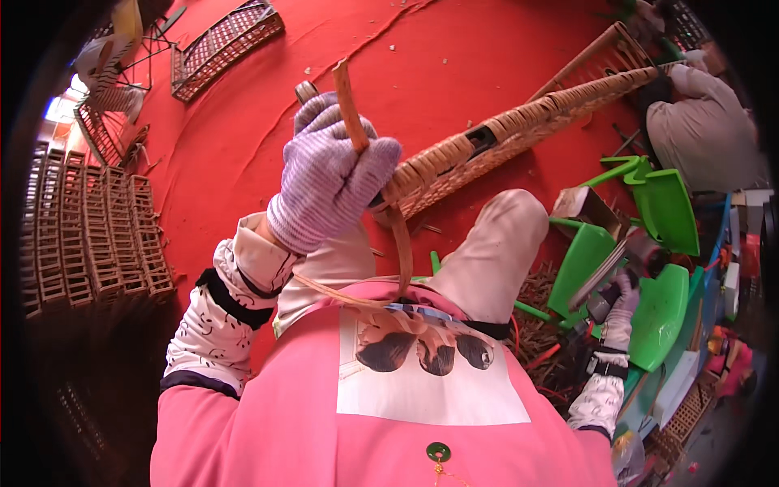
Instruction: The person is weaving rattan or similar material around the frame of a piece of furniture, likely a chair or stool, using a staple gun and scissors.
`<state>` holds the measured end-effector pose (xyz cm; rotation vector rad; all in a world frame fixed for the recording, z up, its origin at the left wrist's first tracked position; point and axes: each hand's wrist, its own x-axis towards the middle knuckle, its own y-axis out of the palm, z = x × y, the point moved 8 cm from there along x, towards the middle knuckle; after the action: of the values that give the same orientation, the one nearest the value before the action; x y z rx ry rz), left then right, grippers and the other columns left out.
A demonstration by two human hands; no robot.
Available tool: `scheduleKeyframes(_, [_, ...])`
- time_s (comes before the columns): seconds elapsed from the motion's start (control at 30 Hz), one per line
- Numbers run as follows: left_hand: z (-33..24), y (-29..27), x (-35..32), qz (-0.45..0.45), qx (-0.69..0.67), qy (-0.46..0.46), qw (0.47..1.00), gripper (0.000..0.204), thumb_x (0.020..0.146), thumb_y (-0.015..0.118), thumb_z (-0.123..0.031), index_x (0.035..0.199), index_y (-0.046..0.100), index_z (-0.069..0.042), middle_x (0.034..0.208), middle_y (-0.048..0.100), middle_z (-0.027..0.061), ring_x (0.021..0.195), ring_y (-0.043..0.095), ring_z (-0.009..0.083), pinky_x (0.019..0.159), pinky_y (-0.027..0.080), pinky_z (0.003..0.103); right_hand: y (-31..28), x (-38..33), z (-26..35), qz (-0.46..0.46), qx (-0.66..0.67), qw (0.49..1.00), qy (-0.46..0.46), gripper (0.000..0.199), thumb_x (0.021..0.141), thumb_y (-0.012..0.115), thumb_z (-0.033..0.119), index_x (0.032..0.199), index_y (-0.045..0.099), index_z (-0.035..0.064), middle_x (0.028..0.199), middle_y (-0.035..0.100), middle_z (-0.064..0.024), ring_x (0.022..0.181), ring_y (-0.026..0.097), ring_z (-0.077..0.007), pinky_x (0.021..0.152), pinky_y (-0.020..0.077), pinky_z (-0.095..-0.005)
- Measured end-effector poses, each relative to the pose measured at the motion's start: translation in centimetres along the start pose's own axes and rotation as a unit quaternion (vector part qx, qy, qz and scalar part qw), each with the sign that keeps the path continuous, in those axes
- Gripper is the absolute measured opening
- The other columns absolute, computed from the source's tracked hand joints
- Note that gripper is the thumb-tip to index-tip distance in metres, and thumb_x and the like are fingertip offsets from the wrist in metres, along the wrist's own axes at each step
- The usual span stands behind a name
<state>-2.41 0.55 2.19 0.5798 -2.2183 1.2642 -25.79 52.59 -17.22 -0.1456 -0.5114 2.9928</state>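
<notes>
My left hand (329,174), in a purple-and-white striped glove, is closed round a flat brown strip (349,105) that sticks up above the fist. The strip's lower part (402,247) hangs below the hand toward my lap. Against that fist rests the near end of a long woven wicker frame (503,130), its edge wrapped in strips, which slants away to the far right. Off to the right, my gloved right hand (623,299) is closed round a dark grey tool (601,303) beside the green plastic chairs; its exact kind is unclear.
Green plastic chairs (661,321) crowd the right side, with brown scraps (542,316) nearby. Another person (702,130) crouches at the far right by the frame's other end. Stacked wicker frames (89,227) stand at left. One woven panel (227,49) lies on the red floor covering (324,32).
</notes>
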Motion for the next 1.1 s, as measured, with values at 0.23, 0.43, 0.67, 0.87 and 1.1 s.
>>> scheduleKeyframes(0.23, [1.0, 0.0, -0.1, -0.002, -0.009, 0.002, 1.000, 0.027, 0.083, 0.059, -0.020, 0.059, 0.061, -0.007, 0.061, 0.058, 0.0066, 0.065, 0.055, 0.0259, 0.074, 0.040, 0.037, 5.0, -13.6, 20.1, 0.131, 0.183, 0.963, -0.148, 0.024, 0.082, 0.064, 0.007, 0.103, 0.054, 0.0012, 0.079, 0.054, -0.0064, 0.071, 0.053, -0.0179, 0.069, 0.0481, -0.0323])
scheduleKeyframes(0.43, [0.6, -0.3, -0.5, -0.057, 0.017, 0.032, 0.998, 0.027, 0.081, 0.060, -0.023, 0.059, 0.062, -0.007, 0.059, 0.057, 0.0067, 0.065, 0.055, 0.0263, 0.074, 0.040, 0.038, 10.1, -17.4, 20.4, 0.267, 0.161, 0.950, 0.004, 0.019, 0.081, 0.064, 0.009, 0.096, 0.056, 0.0019, 0.082, 0.059, -0.0068, 0.076, 0.058, -0.0165, 0.076, 0.0464, -0.0307])
scheduleKeyframes(0.67, [2.3, -0.8, -0.1, -0.061, 0.009, 0.026, 0.998, 0.027, 0.082, 0.058, -0.023, 0.061, 0.062, -0.007, 0.059, 0.057, 0.0068, 0.065, 0.055, 0.0272, 0.075, 0.040, 0.039, 19.5, -26.4, 22.5, 0.329, -0.460, 0.748, -0.347, 0.053, 0.084, 0.057, 0.034, 0.130, 0.044, 0.0096, 0.128, 0.048, -0.0105, 0.121, 0.044, -0.0262, 0.104, 0.0309, -0.0373])
scheduleKeyframes(0.87, [4.0, -1.5, 1.0, -0.084, 0.016, 0.094, 0.992, 0.028, 0.085, 0.055, -0.018, 0.060, 0.057, -0.005, 0.058, 0.052, 0.0074, 0.064, 0.052, 0.0288, 0.072, 0.038, 0.039, 25.1, -25.9, 21.1, 0.545, 0.020, 0.764, -0.346, 0.073, 0.067, 0.079, 0.019, 0.124, 0.043, -0.0084, 0.115, 0.058, -0.0172, 0.102, 0.060, -0.0274, 0.091, 0.0454, -0.0351])
scheduleKeyframes(1.1, [4.9, -1.2, 1.6, -0.045, -0.013, -0.001, 0.999, 0.031, 0.087, 0.054, -0.015, 0.057, 0.054, -0.005, 0.056, 0.048, 0.0069, 0.061, 0.047, 0.0260, 0.070, 0.036, 0.037, 26.6, -24.2, 21.1, 0.510, 0.169, 0.807, -0.246, 0.055, 0.074, 0.069, 0.014, 0.121, 0.048, -0.0051, 0.104, 0.063, -0.0185, 0.092, 0.064, -0.0303, 0.080, 0.0491, -0.0340])
